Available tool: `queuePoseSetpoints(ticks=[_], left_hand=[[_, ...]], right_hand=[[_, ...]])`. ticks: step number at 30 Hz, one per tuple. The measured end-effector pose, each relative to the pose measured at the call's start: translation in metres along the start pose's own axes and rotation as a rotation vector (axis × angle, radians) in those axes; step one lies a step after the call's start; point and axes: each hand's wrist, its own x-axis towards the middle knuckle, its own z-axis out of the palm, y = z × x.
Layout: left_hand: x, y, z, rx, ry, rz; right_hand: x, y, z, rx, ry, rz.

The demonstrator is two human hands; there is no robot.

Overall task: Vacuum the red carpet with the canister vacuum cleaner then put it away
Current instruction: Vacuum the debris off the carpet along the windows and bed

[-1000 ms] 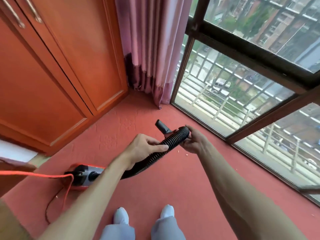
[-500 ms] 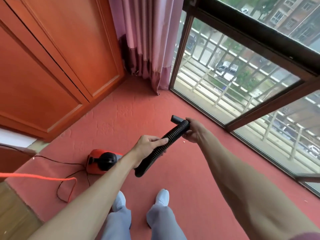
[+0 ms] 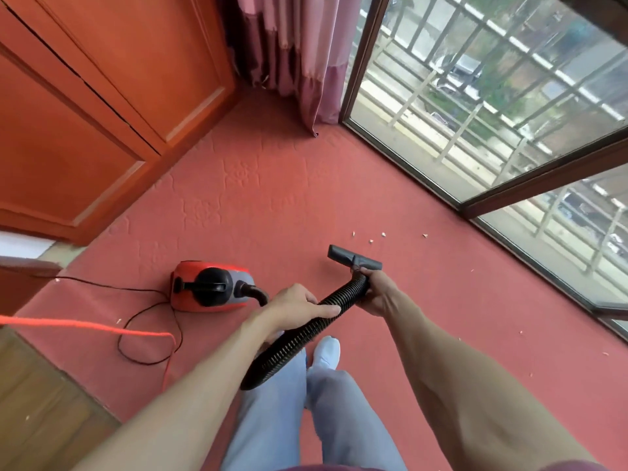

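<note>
Nozzle dipped lower; left hand and right hand grip hose

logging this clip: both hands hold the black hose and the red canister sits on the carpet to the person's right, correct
The head view shows the red canister on the carpet to the person's left, not right. Both the left hand and right hand do hold the black hose.
</note>
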Motion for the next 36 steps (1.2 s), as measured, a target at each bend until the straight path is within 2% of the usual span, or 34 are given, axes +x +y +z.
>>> queuePoseSetpoints(ticks=[8,11,19,29,33,36], left_hand=[[0.054,-0.019,-0.051,0.08,-0.162,-0.073],[0.067,-0.026,-0.061,0.084,-0.153,-0.076],[0.113,-0.038,-0.043,-0.082,-0.096,-0.043],[0.212,-0.026,-0.03,-0.293,-0.003,-0.039],[0.224,-0.015,-0.02,-0.32,-0.05,-0.003],[0.223,-0.002,-0.015,-0.25,-0.137,0.019]], right_hand=[[0.058,0.016,0.046,-0.006,0.016,0.09],[0.072,0.021,0.058,0.041,0.026,0.086],[0.139,0.003,0.063,-0.011,0.167,-0.067],[0.227,-0.067,0.051,-0.108,0.174,-0.271],[0.226,-0.082,0.036,-0.062,0.251,-0.321],[0.199,-0.084,0.02,0.034,0.281,-0.314]])
